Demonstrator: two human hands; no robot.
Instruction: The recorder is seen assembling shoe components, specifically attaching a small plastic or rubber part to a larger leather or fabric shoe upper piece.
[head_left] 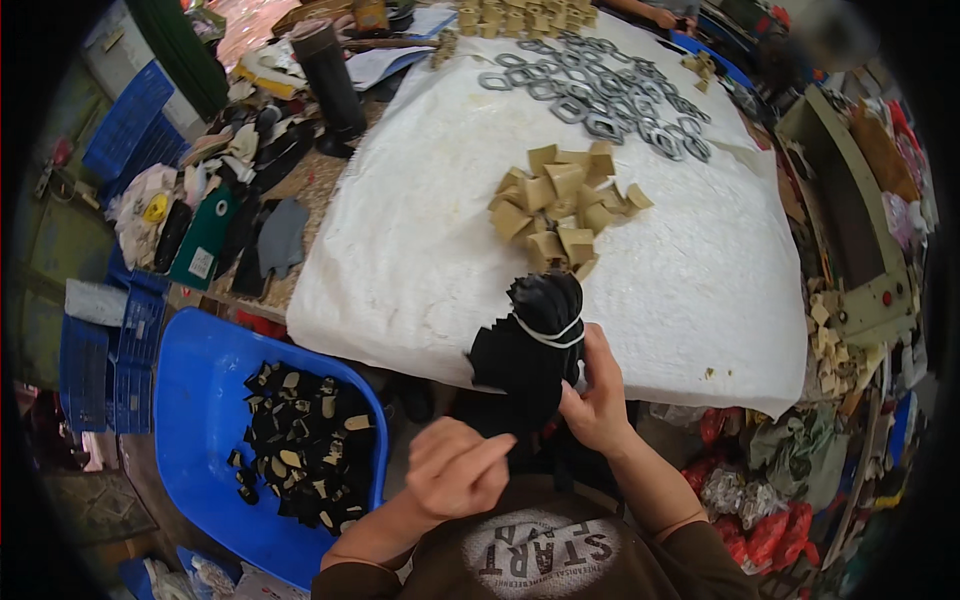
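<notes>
In the head view, the right hand [597, 400] grips a black bundle [528, 350], its thumb and fingers closed on the bundle's lower right side. The left hand [455, 468] is apart from it, down and to the left in front of the body, fingers curled and the index finger reaching toward the right; it is blurred, and whether anything is pinched in it I cannot tell. The black bundle, a stack of thin dark pieces with ragged edges, is held over the near edge of the worktop [300, 190], ahead of the left hand and slightly to its right. Its long axis runs roughly away from the person, and a white band [548, 336] crosses it near the far end. The right hand is clearly the nearer one, touching it. Just beyond lie loose tan pieces [563, 185] on a white sheet [420, 230], with grey rings [605, 95] farther off. A blue tub [200, 400] of small black and tan pieces [300, 450] stands to the left. As for writing, the dark shirt [440, 560] bears large pale capitals, upside down here, above smaller lettering; a green box [207, 230] has a white label [201, 263] too small to read.
</notes>
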